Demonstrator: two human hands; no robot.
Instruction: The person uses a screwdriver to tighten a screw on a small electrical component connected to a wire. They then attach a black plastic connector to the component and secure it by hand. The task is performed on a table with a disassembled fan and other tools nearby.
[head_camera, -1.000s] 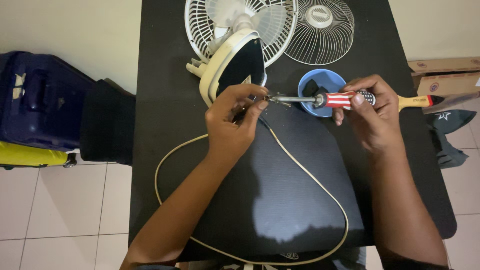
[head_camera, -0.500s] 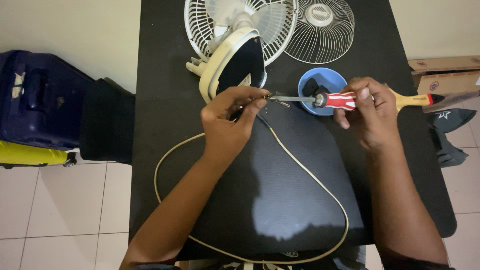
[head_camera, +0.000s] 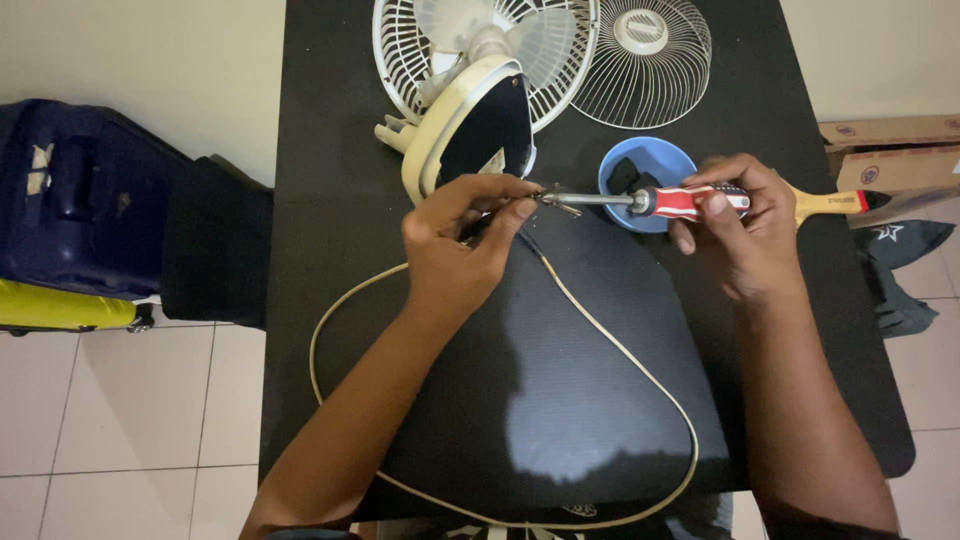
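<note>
Over the black bench (head_camera: 330, 120), your right hand (head_camera: 735, 235) is clenched on the screwdriver (head_camera: 640, 202); your left hand (head_camera: 460, 240) pinches a tiny, probably slippery part at its tip, beside the fan base (head_camera: 455, 125). Hold the stiff handle.

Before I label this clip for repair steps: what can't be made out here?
Head view only:
- What the left hand pinches: hidden by its fingers.
- The screwdriver tip's contact: too small.
- The blue bowl contents: dark, partly behind the right hand.
- The cord ends: one under the left hand, the loop cut by the bottom edge.
</note>
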